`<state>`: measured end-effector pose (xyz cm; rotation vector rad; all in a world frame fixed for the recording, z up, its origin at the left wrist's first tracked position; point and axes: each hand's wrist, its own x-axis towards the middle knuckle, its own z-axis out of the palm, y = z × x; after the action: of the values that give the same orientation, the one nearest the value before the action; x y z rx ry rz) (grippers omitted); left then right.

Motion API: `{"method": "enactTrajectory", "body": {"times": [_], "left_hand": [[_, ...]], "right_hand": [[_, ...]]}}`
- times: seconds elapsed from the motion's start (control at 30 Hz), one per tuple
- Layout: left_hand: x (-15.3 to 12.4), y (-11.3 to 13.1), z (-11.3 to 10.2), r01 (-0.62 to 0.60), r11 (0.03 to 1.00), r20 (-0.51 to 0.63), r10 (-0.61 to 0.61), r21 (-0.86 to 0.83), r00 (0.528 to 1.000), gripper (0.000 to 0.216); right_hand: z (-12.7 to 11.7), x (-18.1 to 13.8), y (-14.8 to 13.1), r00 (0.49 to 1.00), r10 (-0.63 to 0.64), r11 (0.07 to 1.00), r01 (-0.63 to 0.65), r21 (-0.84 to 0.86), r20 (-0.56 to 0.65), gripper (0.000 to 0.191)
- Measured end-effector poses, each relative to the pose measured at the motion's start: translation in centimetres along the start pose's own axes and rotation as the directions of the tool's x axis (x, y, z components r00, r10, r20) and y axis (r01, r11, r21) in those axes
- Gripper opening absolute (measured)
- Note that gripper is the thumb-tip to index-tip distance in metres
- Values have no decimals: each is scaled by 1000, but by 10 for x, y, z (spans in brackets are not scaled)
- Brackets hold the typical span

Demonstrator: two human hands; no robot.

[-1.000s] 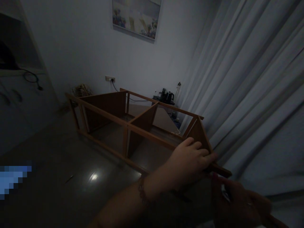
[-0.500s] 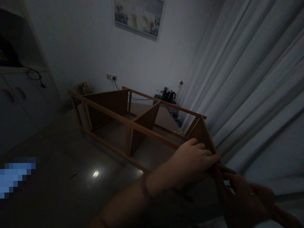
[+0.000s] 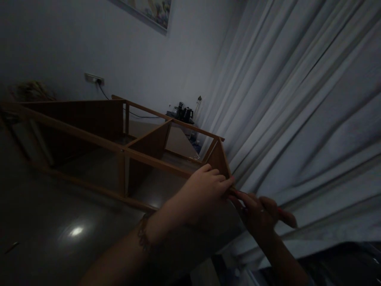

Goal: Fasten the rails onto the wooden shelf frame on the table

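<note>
A wooden shelf frame (image 3: 89,137) lies on its side on the dark floor, with upright dividers inside. My left hand (image 3: 202,194) is curled over the frame's near corner, by the end panel (image 3: 218,159), and a bracelet shows on the wrist. My right hand (image 3: 258,212) is just right of that corner, closed round a thin reddish tool (image 3: 287,218) whose tip points at the corner. The room is dim, so I cannot name the tool for sure.
A grey curtain (image 3: 297,119) hangs close along the right of the frame. A kettle (image 3: 184,113) stands on a low table at the far end. A wall socket (image 3: 93,78) with a cable and a picture (image 3: 149,10) are on the back wall. The floor (image 3: 76,231) is glossy.
The view has swung right and nearer to the frame's corner. My right hand has risen from the lower right up to the corner, beside my left hand, which has stayed on the frame.
</note>
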<state>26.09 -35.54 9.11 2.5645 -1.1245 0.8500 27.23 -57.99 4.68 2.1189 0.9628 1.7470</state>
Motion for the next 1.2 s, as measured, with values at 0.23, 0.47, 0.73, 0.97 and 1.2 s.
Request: {"method": "enactTrajectory", "body": {"times": [0.23, 0.47, 0.73, 0.97, 1.2], "left_hand": [[1, 1, -1, -1, 1000, 11, 1, 8, 1000, 40], [1, 1, -2, -11, 1000, 11, 10, 27, 1000, 39], [1, 0, -2, -9, 1000, 21, 9, 21, 1000, 40], [-1, 0, 1, -14, 1000, -16, 15, 27, 1000, 40], [1, 1, -1, 4, 999, 23, -5, 46, 1000, 39]], "right_hand": [[-4, 11, -6, 998, 48, 995, -44, 88, -47, 9], [-4, 13, -7, 997, 68, 994, -64, 86, -44, 7], [-9, 17, -8, 996, 88, 993, -89, 76, 15, 4], [-18, 30, -1, 995, 31, 994, -40, 103, 96, 7], [-14, 32, 12, 990, -125, 987, 118, 105, 66, 10]]}}
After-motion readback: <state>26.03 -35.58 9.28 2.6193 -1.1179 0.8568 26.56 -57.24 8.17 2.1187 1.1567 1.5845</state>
